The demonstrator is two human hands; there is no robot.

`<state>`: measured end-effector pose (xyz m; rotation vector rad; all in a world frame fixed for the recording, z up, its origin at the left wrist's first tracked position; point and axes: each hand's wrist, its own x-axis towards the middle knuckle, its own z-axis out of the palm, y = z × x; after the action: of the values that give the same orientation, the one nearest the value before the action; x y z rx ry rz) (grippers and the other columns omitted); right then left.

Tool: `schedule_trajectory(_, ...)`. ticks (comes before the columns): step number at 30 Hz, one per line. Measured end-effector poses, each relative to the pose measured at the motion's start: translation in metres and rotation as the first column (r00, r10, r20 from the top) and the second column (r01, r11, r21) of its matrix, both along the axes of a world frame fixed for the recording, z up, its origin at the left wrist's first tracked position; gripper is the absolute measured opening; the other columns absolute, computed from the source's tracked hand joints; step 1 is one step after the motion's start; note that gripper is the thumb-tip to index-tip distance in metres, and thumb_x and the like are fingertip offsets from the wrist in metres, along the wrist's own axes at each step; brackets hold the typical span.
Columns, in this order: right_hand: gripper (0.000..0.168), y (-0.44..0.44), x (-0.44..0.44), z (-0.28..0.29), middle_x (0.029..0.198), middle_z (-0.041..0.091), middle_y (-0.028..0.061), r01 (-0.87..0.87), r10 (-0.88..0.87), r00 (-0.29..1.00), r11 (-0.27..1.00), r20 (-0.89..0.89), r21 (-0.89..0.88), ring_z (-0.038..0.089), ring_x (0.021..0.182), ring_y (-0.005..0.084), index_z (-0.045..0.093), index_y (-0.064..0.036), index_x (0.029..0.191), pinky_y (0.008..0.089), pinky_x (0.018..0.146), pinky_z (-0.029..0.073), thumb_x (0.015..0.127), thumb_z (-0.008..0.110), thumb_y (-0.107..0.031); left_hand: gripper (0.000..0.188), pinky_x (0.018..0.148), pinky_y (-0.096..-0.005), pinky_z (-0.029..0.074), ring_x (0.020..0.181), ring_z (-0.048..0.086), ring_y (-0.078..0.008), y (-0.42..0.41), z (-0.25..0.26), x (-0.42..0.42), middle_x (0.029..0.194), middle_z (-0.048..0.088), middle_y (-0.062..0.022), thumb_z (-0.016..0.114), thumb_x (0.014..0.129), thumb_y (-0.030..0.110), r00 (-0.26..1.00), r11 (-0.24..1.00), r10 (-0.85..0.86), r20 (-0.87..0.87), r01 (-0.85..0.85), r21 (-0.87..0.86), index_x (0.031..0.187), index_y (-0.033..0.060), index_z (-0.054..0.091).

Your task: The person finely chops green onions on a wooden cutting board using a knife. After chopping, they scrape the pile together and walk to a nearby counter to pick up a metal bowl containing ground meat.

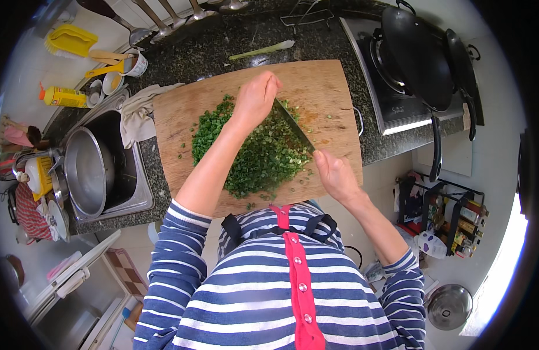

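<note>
A large pile of chopped green onions (265,157) lies on a wooden cutting board (330,83) in front of me. Across the right part of the pile runs a knife (294,126), its dark blade slanting down to the right. My left hand (257,97) is closed around the blade's far end; the exact grip there is partly hidden. At the near end, my right hand (337,175) is closed on the knife, and its handle is hidden in the fist. Small green bits are scattered on the board around the pile.
Beyond the board lies a green onion stalk (261,50) on the granite counter. A sink (134,192) with a metal basin (88,170) and a cloth (140,113) are at left. A gas stove (396,118) holds a black wok (416,61) at right. Ladles hang at the back.
</note>
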<state>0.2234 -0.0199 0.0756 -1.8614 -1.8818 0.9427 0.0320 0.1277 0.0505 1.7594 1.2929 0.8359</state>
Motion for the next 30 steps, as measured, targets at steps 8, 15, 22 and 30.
schedule_trajectory(8,0.042,0.061,0.015,0.040,0.071,0.058,0.0274,-0.137,0.158,0.976,0.980,0.152,-0.145,0.057,0.072,0.0449,0.058,0.002,0.080,0.0501,0.065,0.044,0.096,0.042,-0.034,0.027,0.075,-0.0317,0.046,0.083,0.061,-0.0162,0.022,-0.023,-0.005,0.086,0.067,-0.0071,0.037,0.095,0.016,0.995,0.986,0.072,0.070,-0.061,-0.155,0.087,0.0015,0.058)
schedule_trajectory(15,0.028,0.033,0.036,-0.016,0.066,0.058,0.0249,-0.163,0.151,0.966,0.986,0.209,0.041,0.058,0.063,0.0429,0.057,-0.002,0.083,0.0499,0.055,0.046,0.093,0.048,-0.027,0.023,0.069,-0.0349,0.047,0.076,0.062,-0.0233,-0.006,-0.010,0.005,0.081,0.065,-0.0098,0.042,0.093,0.016,0.994,0.996,0.094,-0.053,-0.094,-0.003,0.086,0.0024,0.059)
schedule_trajectory(22,0.028,0.022,0.048,-0.023,0.069,0.058,0.0244,-0.078,0.075,0.997,0.992,0.032,0.102,0.056,0.067,0.0435,0.057,-0.002,0.085,0.0500,0.057,0.044,0.093,0.048,-0.027,0.021,0.066,-0.0356,0.045,0.069,0.059,-0.0254,-0.007,0.010,0.023,0.074,0.059,-0.0125,0.043,0.092,0.016,0.998,0.974,0.034,-0.060,-0.020,0.224,0.084,0.0024,0.056)
schedule_trajectory(30,0.044,0.071,0.018,0.041,0.076,0.058,0.0303,-0.158,0.178,0.978,0.974,0.112,-0.161,0.056,0.078,0.0472,0.059,0.005,0.080,0.0520,0.069,0.044,0.096,0.040,-0.031,0.025,0.074,-0.0331,0.045,0.079,0.058,-0.0170,0.038,-0.032,0.000,0.081,0.064,-0.0062,0.035,0.093,0.015,1.000,0.995,0.001,0.017,0.001,-0.101,0.085,0.0029,0.056)
